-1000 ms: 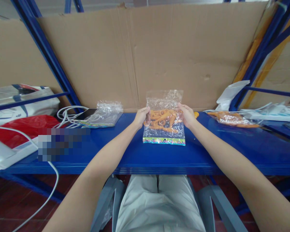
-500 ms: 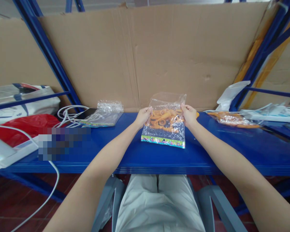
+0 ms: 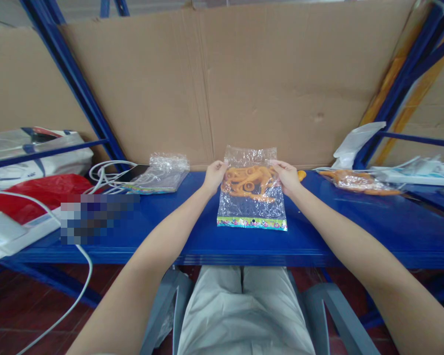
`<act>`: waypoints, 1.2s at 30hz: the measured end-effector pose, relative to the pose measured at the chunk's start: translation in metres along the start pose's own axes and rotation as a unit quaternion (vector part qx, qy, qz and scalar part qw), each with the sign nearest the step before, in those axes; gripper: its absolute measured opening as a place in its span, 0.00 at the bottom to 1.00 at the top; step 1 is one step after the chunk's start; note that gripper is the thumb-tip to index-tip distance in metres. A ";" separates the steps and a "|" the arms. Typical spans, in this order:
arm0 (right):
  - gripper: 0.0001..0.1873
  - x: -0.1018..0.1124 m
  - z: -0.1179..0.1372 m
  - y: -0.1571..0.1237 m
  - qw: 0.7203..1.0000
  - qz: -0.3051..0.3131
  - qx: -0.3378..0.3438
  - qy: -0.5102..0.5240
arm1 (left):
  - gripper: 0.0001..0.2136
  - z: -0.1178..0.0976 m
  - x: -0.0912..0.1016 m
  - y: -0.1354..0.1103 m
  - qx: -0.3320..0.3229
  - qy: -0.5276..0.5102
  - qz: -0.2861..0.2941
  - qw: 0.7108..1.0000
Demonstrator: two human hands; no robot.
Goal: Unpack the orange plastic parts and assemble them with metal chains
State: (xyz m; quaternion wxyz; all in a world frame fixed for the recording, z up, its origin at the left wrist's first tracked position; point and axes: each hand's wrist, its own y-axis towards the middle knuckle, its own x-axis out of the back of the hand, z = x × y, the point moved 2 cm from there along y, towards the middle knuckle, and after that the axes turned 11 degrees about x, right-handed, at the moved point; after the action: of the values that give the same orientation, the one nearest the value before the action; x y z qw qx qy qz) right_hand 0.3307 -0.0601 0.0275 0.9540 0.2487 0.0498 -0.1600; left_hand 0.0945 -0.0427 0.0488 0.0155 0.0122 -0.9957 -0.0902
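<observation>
A clear plastic bag point(image 3: 249, 209) with a green and blue patterned strip along its near edge is held just above or on the blue table. Several orange curved plastic pieces point(image 3: 248, 186) with ring shapes show through it. My left hand point(image 3: 215, 176) pinches the bag's left edge, and my right hand point(image 3: 286, 176) pinches its right edge. Between the hands the bag's far end stands up, wrinkled. Just beyond my right hand a bit of an orange object point(image 3: 301, 175) shows, mostly hidden.
To the left lie a stack of clear bags point(image 3: 159, 177), white cables point(image 3: 102, 175), a red bag point(image 3: 40, 192) and a white power strip point(image 3: 25, 234). Another bag of orange pieces point(image 3: 360, 182) rests at right. Cardboard point(image 3: 140, 88) walls the blue table's point(image 3: 163, 246) back.
Both hands have shifted slightly left, and the bag has turned straighter and flatter, its patterned strip now closer to level. The grip on both edges stays.
</observation>
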 end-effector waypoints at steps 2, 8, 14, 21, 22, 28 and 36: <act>0.14 0.000 -0.002 0.001 1.000 0.005 -0.007 0.000 | 0.15 0.000 0.000 0.001 0.008 -0.005 -0.005 1.000; 0.15 -0.001 -0.004 0.002 1.000 0.012 -0.011 0.013 | 0.13 0.001 0.002 0.002 0.015 -0.019 -0.011 1.000; 0.18 -0.002 0.000 -0.001 0.999 0.036 -0.016 -0.006 | 0.12 0.006 0.002 0.006 -0.001 -0.016 -0.016 1.000; 0.15 0.010 0.006 0.006 0.995 -0.102 0.012 0.015 | 0.13 0.013 0.003 0.014 -0.164 0.148 -0.074 0.973; 0.14 0.012 0.007 0.007 0.992 -0.121 0.006 0.019 | 0.16 0.012 0.001 0.010 -0.218 0.204 -0.070 0.952; 0.11 0.029 0.013 0.018 0.979 -0.199 -0.001 0.047 | 0.30 0.012 -0.021 -0.029 -0.421 0.448 0.092 0.783; 0.08 0.034 0.020 0.024 0.966 -0.241 -0.019 0.089 | 0.29 0.030 -0.054 -0.053 -0.500 0.523 0.174 0.668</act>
State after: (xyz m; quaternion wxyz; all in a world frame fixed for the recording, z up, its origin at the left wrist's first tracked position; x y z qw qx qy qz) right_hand 0.3710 -0.0596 0.0497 0.8834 0.2245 0.1959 -0.3616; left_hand 0.1481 -0.0880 0.0086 0.5526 -0.1253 -0.6145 -0.5489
